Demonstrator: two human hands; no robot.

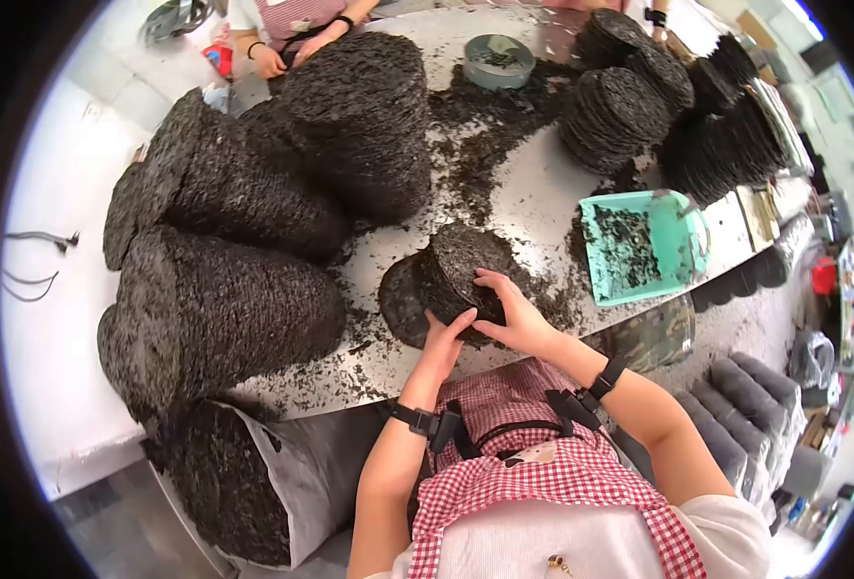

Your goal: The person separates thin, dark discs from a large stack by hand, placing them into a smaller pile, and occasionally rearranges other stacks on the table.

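Note:
Both my hands are wrapped round a short stack of dark, round dried seaweed cakes at the table's near edge. My left hand grips its near lower side, thumb pointing right. My right hand curls over the right side, fingers on the rim. The stack tilts a little, its top face turned up and to the right. Beneath it to the left lies another flat dark disc, partly covered by the stack. Loose seaweed flakes lie around it.
Tall seaweed stacks lie and stand at the left. Shorter stacks are at the back right. A turquoise basket holds flakes, and a round tub sits at the back. A filled sack stands below left. Another person's hands are across the table.

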